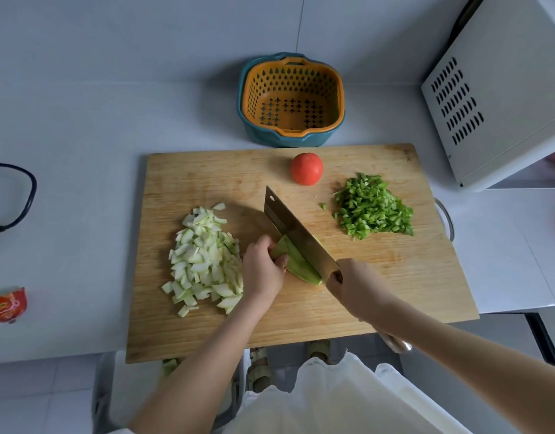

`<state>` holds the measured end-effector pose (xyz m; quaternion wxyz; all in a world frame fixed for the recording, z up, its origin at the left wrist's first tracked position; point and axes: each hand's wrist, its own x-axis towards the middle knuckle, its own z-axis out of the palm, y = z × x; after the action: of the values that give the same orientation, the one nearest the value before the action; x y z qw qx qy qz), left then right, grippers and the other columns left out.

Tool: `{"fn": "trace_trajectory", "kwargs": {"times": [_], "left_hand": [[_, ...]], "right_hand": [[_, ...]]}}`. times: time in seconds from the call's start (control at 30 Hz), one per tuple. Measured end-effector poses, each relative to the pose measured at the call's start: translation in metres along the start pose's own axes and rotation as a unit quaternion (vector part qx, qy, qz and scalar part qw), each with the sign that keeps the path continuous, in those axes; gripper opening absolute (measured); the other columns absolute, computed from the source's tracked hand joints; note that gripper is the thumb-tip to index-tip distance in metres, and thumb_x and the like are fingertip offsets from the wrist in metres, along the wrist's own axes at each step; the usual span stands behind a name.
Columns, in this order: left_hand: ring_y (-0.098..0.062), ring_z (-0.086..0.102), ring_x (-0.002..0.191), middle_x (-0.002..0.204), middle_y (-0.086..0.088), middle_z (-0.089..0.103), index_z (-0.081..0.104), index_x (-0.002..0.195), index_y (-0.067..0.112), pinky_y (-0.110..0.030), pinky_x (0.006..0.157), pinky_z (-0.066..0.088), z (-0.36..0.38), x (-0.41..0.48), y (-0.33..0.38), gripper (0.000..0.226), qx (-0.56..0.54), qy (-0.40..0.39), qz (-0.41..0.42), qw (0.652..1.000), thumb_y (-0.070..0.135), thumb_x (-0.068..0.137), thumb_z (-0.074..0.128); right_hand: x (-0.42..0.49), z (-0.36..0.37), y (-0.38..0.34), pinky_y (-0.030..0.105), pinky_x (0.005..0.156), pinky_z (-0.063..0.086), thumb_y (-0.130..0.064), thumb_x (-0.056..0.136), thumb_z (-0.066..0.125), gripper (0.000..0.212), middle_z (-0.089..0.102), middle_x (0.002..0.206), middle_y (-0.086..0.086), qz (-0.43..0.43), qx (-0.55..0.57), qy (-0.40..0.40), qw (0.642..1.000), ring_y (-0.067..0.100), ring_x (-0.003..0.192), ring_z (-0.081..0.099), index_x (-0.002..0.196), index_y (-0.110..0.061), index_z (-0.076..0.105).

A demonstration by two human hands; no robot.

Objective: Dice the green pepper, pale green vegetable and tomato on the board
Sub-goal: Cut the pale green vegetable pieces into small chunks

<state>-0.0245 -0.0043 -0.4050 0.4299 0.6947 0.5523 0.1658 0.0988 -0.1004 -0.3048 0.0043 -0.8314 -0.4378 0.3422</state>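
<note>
Green vegetable (pixel 296 261), left grip (pixel 262 269) (cleaver (pixel 296 230), right grip (pixel 352 285))

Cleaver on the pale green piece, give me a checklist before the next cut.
1. Right hand grips the cleaver: ok.
2. Left hand holds the pale green piece on the board: ok.
3. Left fingertips clear of the cleaver: cannot tell, they sit close beside it.
4. Tomato away from the cut: ok, whole, near the far edge.
5. Diced green pepper and pale green pile apart from the cleaver: ok.
</note>
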Motion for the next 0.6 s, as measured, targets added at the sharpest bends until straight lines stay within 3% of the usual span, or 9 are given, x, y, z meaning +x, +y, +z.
{"fn": "trace_trajectory", "kwargs": {"times": [0.07,0.2,0.37,0.5,0.6], "left_hand": [[-0.022,0.065,0.07,0.078,-0.005,0.063,0.053,0.082,0.017,-0.043,0.061,0.054,0.0,0.0,0.001,0.019,0.008,0.008,-0.003,1.0,0.016,0.081,0.071],[-0.02,0.064,0.072,0.079,-0.003,0.064,0.053,0.081,0.018,-0.039,0.063,0.053,0.001,-0.002,0.003,0.019,0.002,0.024,-0.02,1.0,0.018,0.079,0.072],[-0.019,0.063,0.078,0.085,-0.004,0.066,0.059,0.088,0.014,-0.035,0.068,0.052,0.004,-0.01,0.005,0.018,-0.034,0.057,-0.045,0.997,0.019,0.079,0.074],[-0.014,0.056,0.08,0.086,-0.001,0.061,0.059,0.096,0.01,-0.02,0.067,0.037,0.0,-0.01,0.012,0.023,-0.025,0.062,-0.071,0.995,0.02,0.08,0.073],[-0.014,0.052,0.074,0.073,0.002,0.054,0.056,0.09,0.01,-0.017,0.062,0.033,-0.002,-0.01,0.014,0.02,-0.026,0.049,-0.079,0.995,0.016,0.081,0.072]], "right_hand": [[0.002,0.014,0.002,0.025,0.044,0.03,-0.02,0.092,0.043,0.024,0.049,0.062,0.001,-0.003,0.012,0.037,0.999,0.018,0.053,0.043,0.07,-0.013,0.047],[0.001,0.022,0.004,0.028,0.045,0.028,-0.02,0.092,0.043,0.023,0.052,0.063,0.004,-0.017,0.033,0.067,0.997,0.021,0.055,0.045,0.073,-0.009,0.051],[-0.013,0.016,0.006,0.026,0.045,0.022,-0.019,0.094,0.044,0.036,0.039,0.054,-0.002,-0.043,0.049,0.088,0.994,0.014,0.047,0.032,0.06,-0.017,0.033],[-0.034,0.008,0.006,0.023,0.041,0.019,-0.02,0.094,0.043,0.039,0.036,0.049,-0.003,-0.061,0.036,0.113,0.991,0.013,0.042,0.03,0.059,-0.02,0.028],[-0.043,0.007,0.005,0.023,0.042,0.019,-0.021,0.095,0.042,0.04,0.036,0.05,-0.005,-0.076,0.007,0.111,0.991,0.012,0.042,0.031,0.059,-0.026,0.025]]}}
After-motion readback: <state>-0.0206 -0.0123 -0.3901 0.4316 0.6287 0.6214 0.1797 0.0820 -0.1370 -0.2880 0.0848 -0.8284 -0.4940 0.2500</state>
